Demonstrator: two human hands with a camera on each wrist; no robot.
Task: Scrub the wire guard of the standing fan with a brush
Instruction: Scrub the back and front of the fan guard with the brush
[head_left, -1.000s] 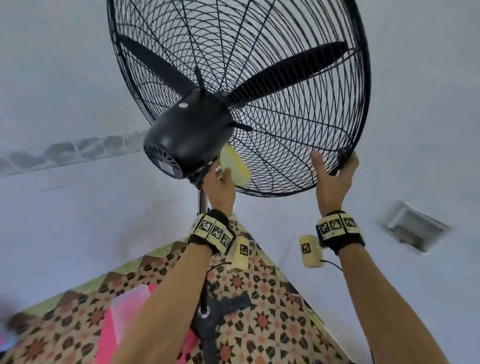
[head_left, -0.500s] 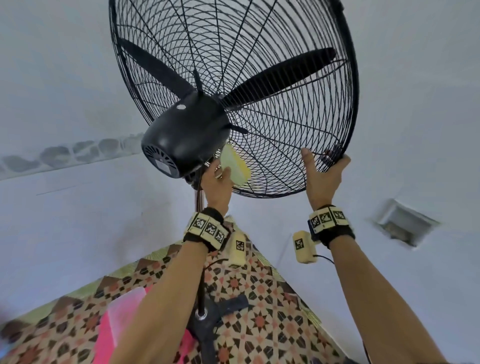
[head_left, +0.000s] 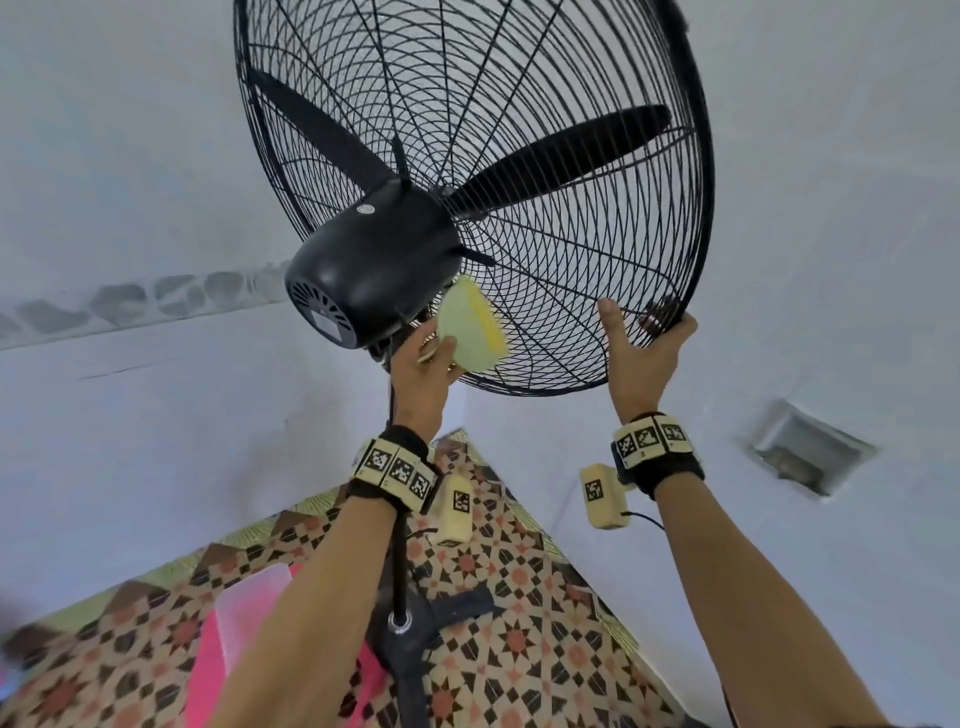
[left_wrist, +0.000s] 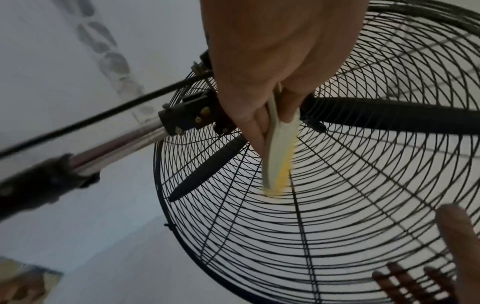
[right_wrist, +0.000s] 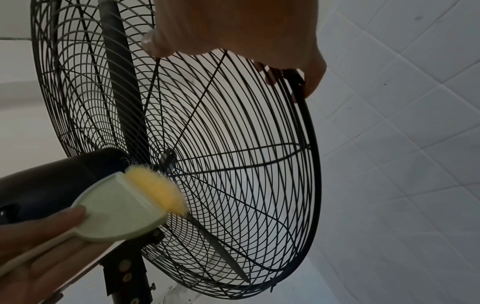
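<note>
A black standing fan with a round wire guard (head_left: 545, 291) (left_wrist: 324, 216) (right_wrist: 246, 164) stands in front of me, seen from behind and below. My left hand (head_left: 421, 374) (left_wrist: 265, 82) holds a pale green brush with yellow bristles (head_left: 472, 327) (left_wrist: 276, 164) (right_wrist: 135, 203). The bristles press against the rear guard just beside the black motor housing (head_left: 374, 270). At the guard's lower right, my right hand (head_left: 644, 348) (right_wrist: 259, 37) grips the rim, fingers curled over the edge and thumb lying against the wires.
The fan's chrome pole (left_wrist: 122, 146) and black base (head_left: 415, 639) stand on a patterned floor (head_left: 519, 597). A pink and white object (head_left: 234, 623) lies on the floor at the left. White walls meet in a corner behind the fan; a recessed vent (head_left: 805, 452) is at the right.
The view has shifted a little relative to the fan. The brush has shifted slightly along the rear guard near the motor. The right hand keeps its hold on the rim.
</note>
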